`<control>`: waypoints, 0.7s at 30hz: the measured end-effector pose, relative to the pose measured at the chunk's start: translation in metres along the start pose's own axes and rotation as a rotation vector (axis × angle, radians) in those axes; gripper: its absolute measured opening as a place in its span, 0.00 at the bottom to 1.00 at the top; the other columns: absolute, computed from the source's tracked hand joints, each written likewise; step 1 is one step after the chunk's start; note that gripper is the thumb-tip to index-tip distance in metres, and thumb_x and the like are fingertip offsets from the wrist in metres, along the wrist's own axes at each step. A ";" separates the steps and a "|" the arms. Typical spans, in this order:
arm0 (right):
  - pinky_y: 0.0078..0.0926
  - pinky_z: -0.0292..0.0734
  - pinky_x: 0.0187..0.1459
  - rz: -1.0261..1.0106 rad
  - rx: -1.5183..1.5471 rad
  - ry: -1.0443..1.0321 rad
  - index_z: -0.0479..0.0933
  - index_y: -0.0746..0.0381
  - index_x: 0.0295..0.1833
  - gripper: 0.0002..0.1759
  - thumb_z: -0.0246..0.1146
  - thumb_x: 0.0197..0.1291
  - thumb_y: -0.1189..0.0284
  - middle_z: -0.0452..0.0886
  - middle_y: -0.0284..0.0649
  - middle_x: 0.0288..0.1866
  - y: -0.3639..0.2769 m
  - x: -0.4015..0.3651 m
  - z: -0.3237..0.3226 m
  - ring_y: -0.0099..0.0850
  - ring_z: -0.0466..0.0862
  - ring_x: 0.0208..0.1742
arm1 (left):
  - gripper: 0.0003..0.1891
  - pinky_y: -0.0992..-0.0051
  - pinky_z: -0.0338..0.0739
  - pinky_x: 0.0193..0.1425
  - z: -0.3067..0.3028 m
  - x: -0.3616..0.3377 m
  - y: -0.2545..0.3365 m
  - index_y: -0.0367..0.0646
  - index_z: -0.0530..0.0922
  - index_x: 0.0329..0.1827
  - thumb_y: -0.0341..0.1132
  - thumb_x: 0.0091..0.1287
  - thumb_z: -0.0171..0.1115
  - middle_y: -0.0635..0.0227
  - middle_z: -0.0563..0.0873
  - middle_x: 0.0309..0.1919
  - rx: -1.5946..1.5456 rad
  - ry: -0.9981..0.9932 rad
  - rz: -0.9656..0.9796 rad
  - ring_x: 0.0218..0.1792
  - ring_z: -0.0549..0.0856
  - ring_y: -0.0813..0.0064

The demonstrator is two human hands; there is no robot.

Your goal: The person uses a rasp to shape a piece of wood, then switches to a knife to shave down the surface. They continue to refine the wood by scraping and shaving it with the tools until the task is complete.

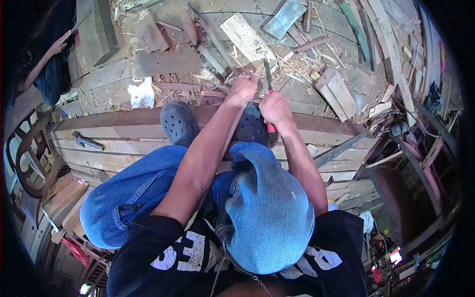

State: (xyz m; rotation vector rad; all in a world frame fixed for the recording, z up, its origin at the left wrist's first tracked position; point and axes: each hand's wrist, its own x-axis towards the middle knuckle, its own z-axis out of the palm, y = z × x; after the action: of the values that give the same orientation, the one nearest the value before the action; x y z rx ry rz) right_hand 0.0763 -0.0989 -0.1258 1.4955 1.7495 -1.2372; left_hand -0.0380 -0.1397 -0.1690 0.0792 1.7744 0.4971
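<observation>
My left hand (pixel 243 89) is closed round a narrow strip of wood (pixel 260 68), whose tip shows past the fingers. Most of the strip lies behind the hand and along the forearm. In the fist of my right hand (pixel 275 108) is a red-handled tool with a long, dark, flat blade (pixel 268 74). Its blade points away from me, close beside the strip's tip, and the red handle end sticks out below the fist. Just beyond both hands lies a pale wooden board (pixel 246 37) with shavings around it.
Offcuts and a metal-grey flat block (pixel 284 19) lie on the plank floor. A wooden block (pixel 336 94) stands to the right, and a white crumpled cloth (pixel 142 93) to the left. A hammer (pixel 88 141) rests on the beams. Another person's hand (pixel 59 44) shows at upper left.
</observation>
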 end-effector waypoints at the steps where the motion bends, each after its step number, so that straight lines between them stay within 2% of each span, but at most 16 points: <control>1: 0.43 0.75 0.48 -0.034 -0.026 0.042 0.80 0.70 0.33 0.21 0.48 0.62 0.65 0.80 0.59 0.32 0.001 -0.005 0.000 0.52 0.81 0.41 | 0.24 0.66 0.77 0.36 0.001 0.006 0.001 0.35 0.80 0.29 0.48 0.69 0.46 0.55 0.83 0.21 -0.002 0.007 0.012 0.25 0.85 0.62; 3: 0.44 0.75 0.49 -0.072 -0.052 0.069 0.80 0.70 0.33 0.21 0.48 0.62 0.65 0.80 0.59 0.32 0.000 -0.003 0.001 0.52 0.81 0.41 | 0.24 0.65 0.77 0.37 0.004 0.015 -0.011 0.35 0.81 0.29 0.48 0.68 0.46 0.54 0.83 0.21 0.082 0.047 0.045 0.25 0.85 0.61; 5: 0.40 0.79 0.34 -0.237 -0.081 0.103 0.77 0.72 0.24 0.26 0.46 0.65 0.63 0.77 0.55 0.15 0.003 0.012 -0.002 0.46 0.83 0.22 | 0.25 0.65 0.77 0.39 0.006 0.027 -0.021 0.34 0.81 0.30 0.48 0.68 0.45 0.52 0.83 0.23 0.129 0.032 0.093 0.28 0.85 0.59; 6: 0.41 0.79 0.34 -0.130 -0.060 0.119 0.77 0.72 0.24 0.26 0.46 0.64 0.63 0.77 0.55 0.15 0.002 0.016 -0.001 0.47 0.83 0.22 | 0.25 0.64 0.77 0.42 0.007 0.026 -0.019 0.33 0.81 0.31 0.48 0.68 0.45 0.51 0.83 0.24 0.085 0.007 0.056 0.30 0.85 0.58; 7: 0.41 0.79 0.34 -0.131 -0.060 0.116 0.77 0.72 0.24 0.26 0.46 0.64 0.63 0.77 0.55 0.15 0.006 0.011 0.002 0.47 0.83 0.22 | 0.25 0.64 0.77 0.44 0.005 0.023 -0.018 0.33 0.80 0.31 0.48 0.68 0.44 0.50 0.83 0.25 0.042 -0.015 0.014 0.32 0.85 0.56; 9: 0.41 0.79 0.35 -0.149 -0.067 0.161 0.77 0.73 0.24 0.26 0.46 0.64 0.64 0.77 0.54 0.15 0.002 0.000 0.001 0.44 0.83 0.23 | 0.25 0.64 0.76 0.46 0.001 0.027 -0.012 0.33 0.80 0.32 0.48 0.68 0.43 0.52 0.84 0.25 0.079 0.014 0.050 0.33 0.85 0.57; 10: 0.40 0.79 0.34 -0.128 -0.023 0.063 0.78 0.72 0.25 0.26 0.45 0.64 0.64 0.77 0.55 0.15 -0.004 -0.010 -0.010 0.44 0.83 0.23 | 0.25 0.64 0.76 0.48 0.004 0.022 -0.019 0.34 0.81 0.32 0.48 0.69 0.43 0.53 0.84 0.24 0.115 0.016 0.060 0.34 0.85 0.57; 13: 0.41 0.79 0.32 -0.102 0.006 0.032 0.77 0.72 0.25 0.25 0.45 0.64 0.65 0.76 0.55 0.15 0.000 0.015 -0.015 0.46 0.83 0.21 | 0.26 0.64 0.76 0.49 0.006 0.024 -0.019 0.34 0.81 0.32 0.48 0.69 0.42 0.53 0.84 0.23 0.111 -0.004 0.018 0.34 0.85 0.58; 14: 0.40 0.79 0.31 -0.196 -0.162 0.207 0.77 0.71 0.25 0.26 0.45 0.65 0.63 0.76 0.54 0.14 0.020 0.033 0.007 0.47 0.82 0.21 | 0.25 0.65 0.77 0.45 0.008 0.032 -0.025 0.33 0.80 0.31 0.48 0.69 0.43 0.51 0.84 0.25 0.134 0.047 0.072 0.33 0.85 0.60; 15: 0.40 0.79 0.31 -0.196 -0.163 0.205 0.77 0.71 0.25 0.26 0.45 0.65 0.63 0.76 0.54 0.14 0.019 0.027 0.003 0.47 0.82 0.21 | 0.25 0.65 0.77 0.45 0.008 0.030 -0.024 0.33 0.80 0.31 0.48 0.69 0.43 0.51 0.84 0.25 0.133 0.047 0.071 0.33 0.85 0.60; 17: 0.44 0.76 0.44 -0.002 0.083 0.013 0.79 0.70 0.28 0.25 0.47 0.64 0.60 0.79 0.59 0.25 0.013 0.003 -0.012 0.54 0.82 0.35 | 0.24 0.67 0.78 0.36 0.005 0.024 -0.021 0.32 0.79 0.36 0.48 0.69 0.45 0.53 0.83 0.26 0.017 -0.029 0.016 0.30 0.85 0.65; 18: 0.44 0.75 0.44 -0.055 0.004 0.098 0.78 0.72 0.32 0.25 0.47 0.64 0.60 0.80 0.59 0.27 0.033 0.011 0.004 0.55 0.81 0.36 | 0.24 0.67 0.78 0.36 0.004 0.028 -0.019 0.32 0.79 0.36 0.48 0.69 0.45 0.53 0.83 0.26 0.018 -0.024 0.024 0.30 0.85 0.65; 20: 0.45 0.75 0.44 -0.022 0.047 0.088 0.77 0.73 0.34 0.25 0.47 0.65 0.60 0.80 0.59 0.27 0.033 -0.003 -0.003 0.54 0.82 0.36 | 0.22 0.71 0.75 0.26 0.006 0.032 -0.030 0.31 0.76 0.39 0.46 0.70 0.46 0.61 0.79 0.21 -0.312 -0.112 -0.019 0.21 0.78 0.72; 21: 0.45 0.75 0.44 0.014 0.090 0.078 0.76 0.74 0.36 0.25 0.47 0.65 0.59 0.80 0.59 0.26 0.034 -0.008 -0.005 0.54 0.82 0.36 | 0.22 0.71 0.75 0.26 0.004 0.029 -0.027 0.31 0.76 0.39 0.46 0.70 0.46 0.61 0.79 0.21 -0.310 -0.111 -0.023 0.21 0.78 0.72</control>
State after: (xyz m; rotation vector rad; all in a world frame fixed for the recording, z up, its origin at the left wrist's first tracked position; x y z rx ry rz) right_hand 0.1111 -0.0994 -0.1277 1.6241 1.7511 -1.2816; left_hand -0.0368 -0.1544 -0.2064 -0.1281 1.5705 0.7310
